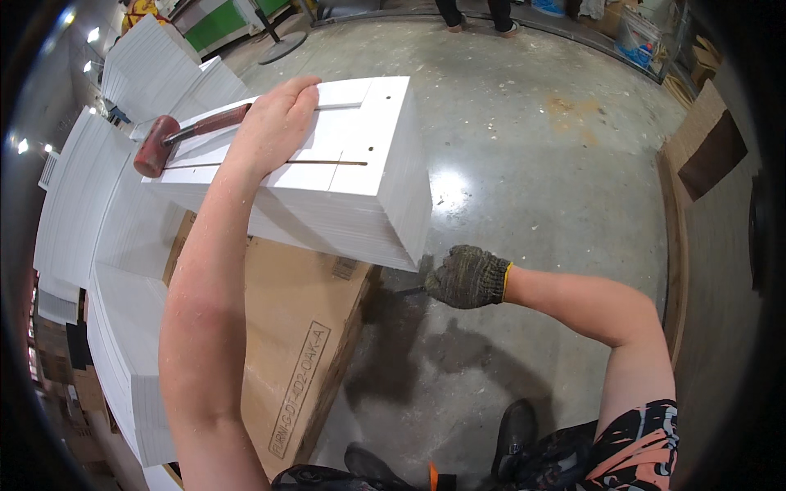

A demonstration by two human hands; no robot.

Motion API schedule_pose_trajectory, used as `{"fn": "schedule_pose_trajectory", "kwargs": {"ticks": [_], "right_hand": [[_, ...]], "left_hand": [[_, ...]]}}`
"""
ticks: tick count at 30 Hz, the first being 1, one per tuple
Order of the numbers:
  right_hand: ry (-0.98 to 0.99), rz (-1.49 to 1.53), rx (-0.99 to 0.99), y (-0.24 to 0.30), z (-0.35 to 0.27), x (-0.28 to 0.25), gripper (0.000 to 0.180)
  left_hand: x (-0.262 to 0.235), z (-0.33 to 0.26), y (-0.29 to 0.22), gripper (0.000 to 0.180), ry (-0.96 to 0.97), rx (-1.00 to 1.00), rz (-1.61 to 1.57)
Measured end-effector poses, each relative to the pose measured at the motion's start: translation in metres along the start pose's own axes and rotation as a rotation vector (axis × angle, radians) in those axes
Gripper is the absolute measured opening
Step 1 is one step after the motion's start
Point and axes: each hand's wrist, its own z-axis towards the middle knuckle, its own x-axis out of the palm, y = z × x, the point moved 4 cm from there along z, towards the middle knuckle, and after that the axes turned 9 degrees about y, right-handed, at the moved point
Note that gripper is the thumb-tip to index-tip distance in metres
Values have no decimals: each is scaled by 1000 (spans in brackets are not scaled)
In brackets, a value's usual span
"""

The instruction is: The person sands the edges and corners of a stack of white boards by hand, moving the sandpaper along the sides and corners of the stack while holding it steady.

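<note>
My bare left hand (278, 123) rests on top of a stack of white panels (340, 217). It grips the top white panel (378, 123) at the far edge, where some of its fingers are hidden. That panel has small dark holes and a narrow brown groove. Just left of the hand lies a mallet (155, 147) with a reddish head, its handle pointing at my knuckles. My right hand (467, 277), in a dark knitted glove with a yellow cuff edge, is closed below the stack's near right corner. Something thin and dark sticks out leftward from its fist; its kind is unclear.
Under the stack is a flat brown carton (299, 327). More stacks of white panels (106, 204) stand at the left. A brown board (696, 147) leans at the right. Someone's legs (476, 12) are at the far edge of the concrete floor, near a round-based stand (281, 49).
</note>
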Motion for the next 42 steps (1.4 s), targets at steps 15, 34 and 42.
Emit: {"fn": "schedule_pose_trajectory", "kwargs": {"ticks": [15,34,42], "right_hand": [[-483,-336,193,-56,26,-176,46],[-749,-521,408,-76,67,-230,19],[-271,50,756,-90,109,-201,44]], "left_hand": [[6,2,6,48,-41,39,56],[-5,4,12,46,-34,-10,-96],[-10,13,47,49,-111,51,-656]]}}
